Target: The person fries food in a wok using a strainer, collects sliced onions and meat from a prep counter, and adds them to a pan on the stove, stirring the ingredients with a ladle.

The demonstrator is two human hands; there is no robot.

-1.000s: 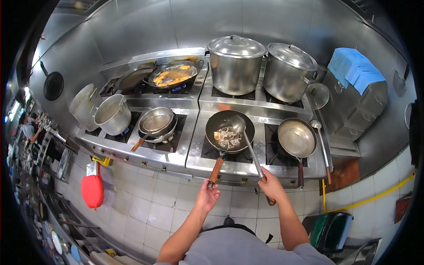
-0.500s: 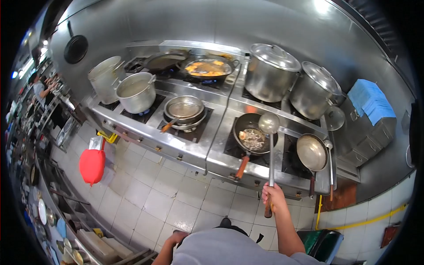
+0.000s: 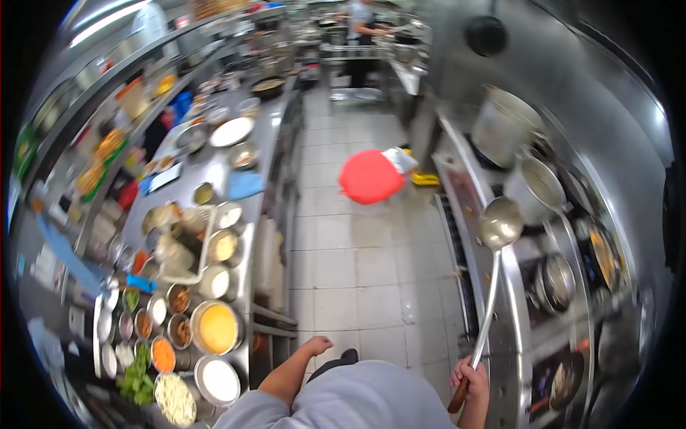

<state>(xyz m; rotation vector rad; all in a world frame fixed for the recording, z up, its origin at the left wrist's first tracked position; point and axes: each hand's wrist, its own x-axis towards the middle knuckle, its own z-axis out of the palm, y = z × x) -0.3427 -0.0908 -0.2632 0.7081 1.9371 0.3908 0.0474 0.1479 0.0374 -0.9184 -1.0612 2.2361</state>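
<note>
My right hand [image 3: 470,380] is closed round the wooden handle of a long metal ladle [image 3: 489,307]. The ladle's bowl [image 3: 501,223] is raised in front of the stove edge, apart from the pots. My left hand [image 3: 318,345] hangs over the floor beside my body, fingers loosely curled and nothing visible in them. Low on the right, a pan [image 3: 567,380] with food in it sits on a burner. A stack of pans [image 3: 556,280] stands on the burner beyond it.
A steel counter [image 3: 246,286] along the left carries many bowls, including a yellow-filled bowl [image 3: 218,328] and shredded carrot [image 3: 163,354]. Pots [image 3: 534,187] stand on the stove. A red-covered container [image 3: 371,176] occupies the aisle. A person [image 3: 362,25] works at the far end.
My view has swung left from the stove to the aisle and counter. The ladle has left its place over the food pan, still in my right hand. My left hand shows more fully.
</note>
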